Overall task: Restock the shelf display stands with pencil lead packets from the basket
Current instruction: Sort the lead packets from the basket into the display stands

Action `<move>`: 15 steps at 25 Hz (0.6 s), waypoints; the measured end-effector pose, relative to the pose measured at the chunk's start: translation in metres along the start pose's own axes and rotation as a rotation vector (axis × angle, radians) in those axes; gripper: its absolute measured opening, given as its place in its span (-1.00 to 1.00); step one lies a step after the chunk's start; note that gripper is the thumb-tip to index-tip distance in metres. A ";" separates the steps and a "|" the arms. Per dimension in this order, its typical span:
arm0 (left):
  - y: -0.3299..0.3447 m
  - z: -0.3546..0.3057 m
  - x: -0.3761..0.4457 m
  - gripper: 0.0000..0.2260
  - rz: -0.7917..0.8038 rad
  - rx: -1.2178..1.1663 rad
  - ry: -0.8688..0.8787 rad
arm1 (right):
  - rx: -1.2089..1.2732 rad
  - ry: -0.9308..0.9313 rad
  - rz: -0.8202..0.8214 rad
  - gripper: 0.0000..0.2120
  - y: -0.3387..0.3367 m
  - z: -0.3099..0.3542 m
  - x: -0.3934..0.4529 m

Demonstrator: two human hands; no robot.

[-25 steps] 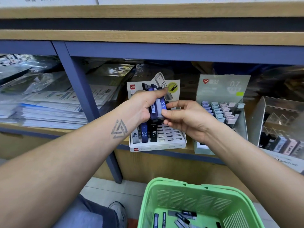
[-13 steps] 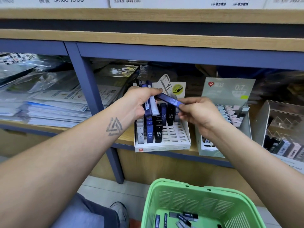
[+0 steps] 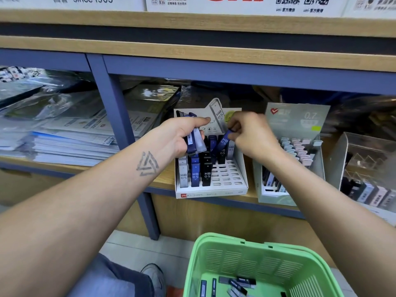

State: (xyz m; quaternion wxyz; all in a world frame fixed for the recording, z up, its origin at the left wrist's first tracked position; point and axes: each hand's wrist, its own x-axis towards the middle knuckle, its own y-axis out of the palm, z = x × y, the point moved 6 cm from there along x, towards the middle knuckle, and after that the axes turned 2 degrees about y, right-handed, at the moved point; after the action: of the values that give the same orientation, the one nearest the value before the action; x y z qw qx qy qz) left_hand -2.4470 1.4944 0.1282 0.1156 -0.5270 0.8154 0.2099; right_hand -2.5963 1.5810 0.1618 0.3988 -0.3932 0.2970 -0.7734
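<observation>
Left hand (image 3: 179, 136) grips a bundle of slim rectangular packets (image 3: 195, 140) over the white slotted cardboard stand (image 3: 227, 176). Right hand (image 3: 249, 136) pinches one glossy blue packet (image 3: 224, 142), tilted into a back slot. Green perforated plastic basket (image 3: 252, 262) below holds loose packets.

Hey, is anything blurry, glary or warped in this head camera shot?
Head view: shelf edges bow from wide-angle distortion; glare streaks the plastic-wrapped stock at left; the right hand and blue packet are slightly soft; the basket is sharp.
</observation>
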 end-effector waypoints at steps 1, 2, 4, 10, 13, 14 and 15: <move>0.000 0.000 0.000 -0.85 0.001 0.005 -0.004 | -0.023 -0.011 0.018 -0.82 0.006 0.000 -0.003; 0.001 0.000 0.000 -0.85 0.002 0.007 -0.006 | -0.035 -0.022 0.039 -0.82 0.012 -0.001 -0.005; 0.002 0.000 0.000 -0.86 0.010 0.004 -0.011 | -0.058 -0.057 0.067 -0.81 0.021 0.001 -0.010; 0.003 0.000 -0.005 -0.84 0.012 0.003 -0.009 | -0.122 -0.139 0.168 -0.75 0.035 0.006 -0.008; 0.007 -0.002 -0.014 -0.83 0.036 -0.007 -0.013 | -0.222 -0.202 0.129 -0.72 0.046 0.010 -0.012; 0.007 -0.003 -0.016 -0.80 0.042 -0.001 -0.006 | -0.251 -0.213 0.137 -0.72 0.049 0.011 -0.014; 0.008 -0.004 -0.018 -0.79 0.046 -0.001 0.000 | -0.275 -0.211 0.158 -0.71 0.051 0.011 -0.015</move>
State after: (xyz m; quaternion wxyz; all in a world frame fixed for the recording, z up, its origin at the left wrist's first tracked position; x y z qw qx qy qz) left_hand -2.4463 1.5104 0.1406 0.1103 -0.5080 0.8273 0.2127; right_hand -2.5621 1.5665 0.1222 0.4299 -0.4984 0.3862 -0.6462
